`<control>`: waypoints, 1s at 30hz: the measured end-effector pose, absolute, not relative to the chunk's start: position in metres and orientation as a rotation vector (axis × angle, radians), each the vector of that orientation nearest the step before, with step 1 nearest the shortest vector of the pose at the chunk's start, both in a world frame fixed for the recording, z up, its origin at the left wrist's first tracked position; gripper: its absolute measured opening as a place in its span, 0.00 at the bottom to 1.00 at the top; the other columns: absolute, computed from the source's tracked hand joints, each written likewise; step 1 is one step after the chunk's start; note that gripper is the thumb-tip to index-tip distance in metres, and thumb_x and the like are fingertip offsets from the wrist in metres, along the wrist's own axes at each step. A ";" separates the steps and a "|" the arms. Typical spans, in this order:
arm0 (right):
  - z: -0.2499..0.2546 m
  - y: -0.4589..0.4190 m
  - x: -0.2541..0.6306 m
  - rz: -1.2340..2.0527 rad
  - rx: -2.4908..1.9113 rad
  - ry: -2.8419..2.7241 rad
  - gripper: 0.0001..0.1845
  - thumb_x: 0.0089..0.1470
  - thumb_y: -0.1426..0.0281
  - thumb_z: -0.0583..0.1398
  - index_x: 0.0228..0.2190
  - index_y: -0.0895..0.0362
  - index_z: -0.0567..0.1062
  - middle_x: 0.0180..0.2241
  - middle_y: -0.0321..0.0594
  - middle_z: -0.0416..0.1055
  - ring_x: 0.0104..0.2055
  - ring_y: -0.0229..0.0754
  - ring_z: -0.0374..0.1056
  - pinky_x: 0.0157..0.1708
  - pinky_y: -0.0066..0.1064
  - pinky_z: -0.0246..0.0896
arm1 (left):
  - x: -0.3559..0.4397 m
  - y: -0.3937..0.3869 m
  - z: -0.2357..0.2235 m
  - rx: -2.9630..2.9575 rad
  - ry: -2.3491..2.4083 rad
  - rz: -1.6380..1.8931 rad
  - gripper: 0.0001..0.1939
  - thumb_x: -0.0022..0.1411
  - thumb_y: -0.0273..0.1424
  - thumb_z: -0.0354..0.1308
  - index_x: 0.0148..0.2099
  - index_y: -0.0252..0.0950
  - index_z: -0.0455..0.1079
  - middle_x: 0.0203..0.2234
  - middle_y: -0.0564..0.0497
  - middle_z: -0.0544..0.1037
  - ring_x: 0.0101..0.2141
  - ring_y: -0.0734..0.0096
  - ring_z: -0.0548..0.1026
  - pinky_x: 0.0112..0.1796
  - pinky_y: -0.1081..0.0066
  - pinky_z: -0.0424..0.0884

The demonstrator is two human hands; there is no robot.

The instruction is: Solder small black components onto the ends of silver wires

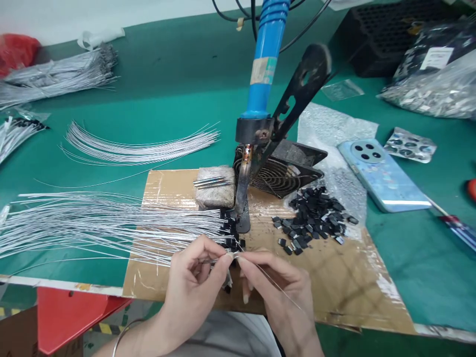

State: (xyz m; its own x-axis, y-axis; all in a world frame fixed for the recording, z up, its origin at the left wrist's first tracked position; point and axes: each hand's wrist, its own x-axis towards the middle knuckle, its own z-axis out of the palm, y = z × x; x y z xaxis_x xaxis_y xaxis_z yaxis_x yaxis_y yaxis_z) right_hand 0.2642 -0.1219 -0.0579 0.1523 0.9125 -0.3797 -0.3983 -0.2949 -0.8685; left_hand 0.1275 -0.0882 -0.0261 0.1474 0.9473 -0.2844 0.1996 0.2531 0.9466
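My left hand (195,277) and my right hand (273,285) meet near the front edge of a brown cardboard sheet (334,277). Left fingers pinch the end of a thin grey wire (217,258) at a small black part (232,254). Right thumb and forefinger pinch a thin solder wire (275,285) that trails back over the hand. Just beyond the fingertips a blue-handled soldering iron (266,74) stands in a black stand, tip down over a row of black parts (228,228).
A fan of grey wires (92,225) lies left on the green table (167,89), more bundles (141,146) behind. A pile of black parts (316,218), a small fan (278,173), a sponge block (215,191), a phone (383,178) and bags (431,89) sit right.
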 end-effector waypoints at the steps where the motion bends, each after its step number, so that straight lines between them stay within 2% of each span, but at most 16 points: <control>1: -0.055 -0.121 0.263 1.446 -1.269 -0.540 0.04 0.51 0.67 0.69 0.27 0.53 0.84 0.23 0.34 0.72 0.19 0.32 0.65 0.18 0.22 0.65 | 0.127 -0.089 -0.026 1.215 1.322 0.782 0.10 0.66 0.31 0.58 0.30 0.35 0.69 0.20 0.56 0.68 0.21 0.77 0.60 0.22 0.75 0.55; 16: -0.060 -0.120 0.265 1.571 -1.118 -0.446 0.05 0.52 0.67 0.70 0.28 0.55 0.84 0.19 0.31 0.70 0.17 0.28 0.65 0.17 0.18 0.61 | 0.126 -0.091 -0.029 1.372 1.363 0.742 0.11 0.67 0.31 0.57 0.31 0.35 0.69 0.19 0.56 0.67 0.19 0.77 0.58 0.20 0.73 0.53; 26: -0.065 -0.114 0.280 1.801 -0.991 -0.418 0.07 0.51 0.66 0.71 0.25 0.56 0.83 0.19 0.31 0.70 0.16 0.28 0.64 0.15 0.17 0.60 | 0.120 -0.094 -0.033 1.486 1.333 0.747 0.09 0.66 0.28 0.57 0.31 0.35 0.70 0.20 0.56 0.68 0.19 0.77 0.55 0.20 0.74 0.52; 30: -0.064 -0.111 0.284 1.842 -1.010 -0.426 0.07 0.50 0.66 0.71 0.25 0.57 0.83 0.18 0.32 0.70 0.15 0.28 0.64 0.15 0.17 0.61 | 0.120 -0.095 -0.032 1.516 1.350 0.731 0.09 0.66 0.27 0.57 0.31 0.36 0.70 0.19 0.58 0.65 0.18 0.79 0.53 0.19 0.75 0.49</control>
